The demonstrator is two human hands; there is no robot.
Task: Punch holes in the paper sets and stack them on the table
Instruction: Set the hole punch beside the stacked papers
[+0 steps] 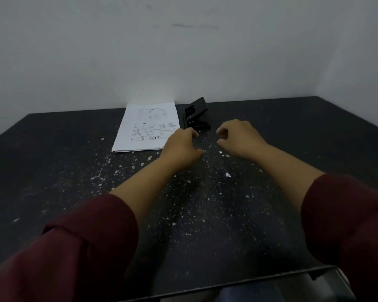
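Here, in the head view, a dark bench (52,171) speckled with small white paper bits fills most of the scene, set against a pale wall (183,51). Toward the far edge lies a paper set (146,125), a thin stack of white sheets with a printed drawing on the top page, lying flat and turned slightly askew. Just beside its right edge stands a black hole punch (196,114), its lever raised at an angle; whether it touches the sheets cannot be told.

Both arms reach forward from dark red sleeves (70,247). The left hand (181,147) hovers at the near right corner of the paper set, overlapping that corner from this angle, with its fingers (192,133) loosely curled downward and holding nothing. The right hand (238,136) sits just right of the left, near the front of the hole punch but apart from it, its fingers (222,130) also loosely curled and gripping nothing. A small gap of bare bench separates the two hands.

At the bottom edge a metal-framed object (260,286) is partly in view, too dim to identify.
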